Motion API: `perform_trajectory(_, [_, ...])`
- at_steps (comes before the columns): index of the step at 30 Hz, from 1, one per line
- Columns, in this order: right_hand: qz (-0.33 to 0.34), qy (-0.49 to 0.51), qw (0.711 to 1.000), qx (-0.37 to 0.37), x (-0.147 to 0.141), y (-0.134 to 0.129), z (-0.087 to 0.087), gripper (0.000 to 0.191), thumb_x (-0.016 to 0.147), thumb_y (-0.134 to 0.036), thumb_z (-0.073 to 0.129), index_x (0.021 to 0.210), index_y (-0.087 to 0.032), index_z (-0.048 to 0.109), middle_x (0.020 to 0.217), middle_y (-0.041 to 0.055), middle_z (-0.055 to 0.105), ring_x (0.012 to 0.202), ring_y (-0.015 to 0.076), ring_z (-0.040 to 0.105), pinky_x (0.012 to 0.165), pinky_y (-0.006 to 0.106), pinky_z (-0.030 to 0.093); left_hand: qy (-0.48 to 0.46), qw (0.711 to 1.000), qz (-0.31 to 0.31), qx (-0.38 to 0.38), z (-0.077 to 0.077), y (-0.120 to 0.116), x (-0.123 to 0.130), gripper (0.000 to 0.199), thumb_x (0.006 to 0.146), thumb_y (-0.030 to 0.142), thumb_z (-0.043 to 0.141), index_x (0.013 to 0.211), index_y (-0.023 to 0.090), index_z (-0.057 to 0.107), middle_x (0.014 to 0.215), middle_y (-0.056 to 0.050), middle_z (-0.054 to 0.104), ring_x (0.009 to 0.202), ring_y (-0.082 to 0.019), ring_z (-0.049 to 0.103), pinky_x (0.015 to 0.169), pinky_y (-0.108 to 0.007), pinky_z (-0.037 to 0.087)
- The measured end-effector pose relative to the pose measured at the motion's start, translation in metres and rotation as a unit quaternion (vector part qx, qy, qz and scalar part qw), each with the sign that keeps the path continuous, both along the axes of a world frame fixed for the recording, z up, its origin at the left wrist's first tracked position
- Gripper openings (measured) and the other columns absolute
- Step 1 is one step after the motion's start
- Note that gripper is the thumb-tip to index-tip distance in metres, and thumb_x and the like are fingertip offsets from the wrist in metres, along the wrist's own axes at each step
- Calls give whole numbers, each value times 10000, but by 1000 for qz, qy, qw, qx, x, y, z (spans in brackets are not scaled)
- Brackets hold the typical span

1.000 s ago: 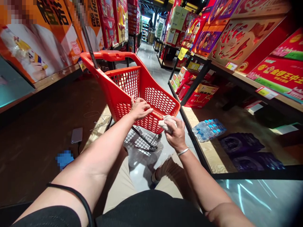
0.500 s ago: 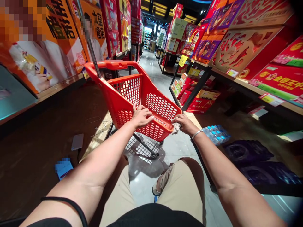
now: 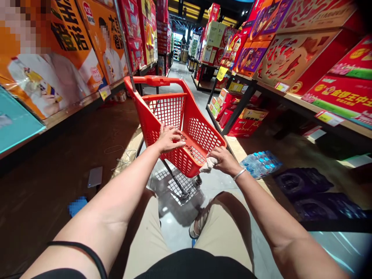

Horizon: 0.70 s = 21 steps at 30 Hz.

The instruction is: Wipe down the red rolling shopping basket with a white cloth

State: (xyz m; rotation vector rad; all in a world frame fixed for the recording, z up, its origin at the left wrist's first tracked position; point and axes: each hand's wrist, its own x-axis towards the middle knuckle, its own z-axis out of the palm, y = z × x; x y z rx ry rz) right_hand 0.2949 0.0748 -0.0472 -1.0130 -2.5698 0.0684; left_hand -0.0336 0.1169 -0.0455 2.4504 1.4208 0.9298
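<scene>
A red plastic shopping cart [image 3: 188,118] stands in front of me in the aisle, its perforated basket bare inside. My left hand [image 3: 169,138] is closed over the basket's near left rim, with the fingers partly spread across the edge. At the near right corner of the basket, my right hand [image 3: 224,159] grips a crumpled whitish cloth [image 3: 208,165] and presses it against the red plastic. The fingertips under the cloth are partly hidden. A metal pole [image 3: 123,42] rises from the cart's handle end on the left.
Shelves with orange boxes [image 3: 72,62] line the left, and red and gold gift boxes [image 3: 296,58] the right. Packed water bottles [image 3: 260,163] lie low at right. On the dark lower left shelf are a grey flat device [image 3: 95,177], a cable and a blue item [image 3: 78,206].
The cart's handle end and pole have shifted right, so the cart is turned slightly. My right hand and the cloth have moved left and a little down along the rim. My left hand shifted slightly left.
</scene>
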Motion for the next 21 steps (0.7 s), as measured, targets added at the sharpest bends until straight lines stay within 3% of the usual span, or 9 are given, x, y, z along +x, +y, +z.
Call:
perform_trajectory(3, [-21, 43, 999, 1, -13, -17, -8, 268, 790, -190, 791, 1042, -244, 717, 1017, 45, 676, 935, 217, 568, 842, 362, 404, 8, 1000, 8, -13, 3, -11, 3, 191, 872, 397, 640, 840, 273, 782, 1267, -24, 695, 1398, -339, 368, 1219, -709, 13])
perform_trajectory(6, [-38, 49, 998, 9, -29, -27, -13, 324, 800, -133, 753, 1098, -248, 701, 1051, 56, 669, 976, 232, 576, 866, 382, 417, 29, 999, -19, 16, 2, -35, 16, 257, 919, 281, 512, 905, 265, 768, 1122, -33, 731, 1249, -279, 516, 1235, -689, 39])
perform_trajectory(8, [-29, 41, 999, 12, -37, -28, -11, 366, 802, -82, 709, 1129, -247, 684, 1079, 66, 662, 1006, 237, 578, 879, 386, 436, 64, 995, -73, 31, -2, -53, 24, 248, 927, 340, 529, 895, 252, 759, 945, -25, 721, 1028, -226, 596, 1257, -632, 105])
perform_trajectory(11, [21, 52, 998, -15, -34, -22, -2, 445, 790, -25, 640, 1175, -248, 642, 1118, 61, 644, 1048, 220, 590, 901, 363, 480, 75, 992, -87, 54, -10, -70, 23, 352, 947, 457, 528, 790, 234, 750, 868, -39, 680, 989, -224, 575, 1249, -578, 203])
perform_trajectory(13, [19, 79, 997, -12, -21, -15, 7, 481, 761, -25, 631, 1192, -237, 602, 1179, 70, 615, 1090, 221, 591, 930, 365, 502, 59, 994, -65, 70, -16, -72, 15, 419, 969, 469, 493, 734, 227, 740, 874, -49, 666, 1028, -231, 556, 1240, -571, 228])
perform_trajectory(16, [-101, 117, 984, 84, -4, -8, 16, 465, 764, -51, 615, 1189, -233, 560, 1344, 117, 533, 1163, 268, 557, 986, 432, 492, 37, 994, -43, 88, -23, -66, 1, 480, 995, 447, 440, 681, 221, 724, 825, -50, 627, 1003, -222, 546, 1236, -558, 247])
perform_trajectory(18, [-146, 115, 975, 124, -8, -11, 14, 384, 811, -68, 575, 1158, -230, 556, 1366, 138, 525, 1169, 289, 546, 1008, 471, 477, 28, 994, -31, 97, -26, -62, -4, 497, 999, 440, 426, 661, 223, 720, 783, -46, 594, 970, -215, 540, 1238, -548, 256])
perform_trajectory(21, [-91, 87, 988, 92, -41, -26, -1, 316, 835, -110, 588, 1134, -207, 551, 1245, 158, 593, 1128, 294, 562, 994, 477, 490, 23, 995, -24, 99, -29, -58, -2, 488, 995, 441, 428, 676, 230, 732, 768, -41, 579, 957, -215, 533, 1242, -550, 252])
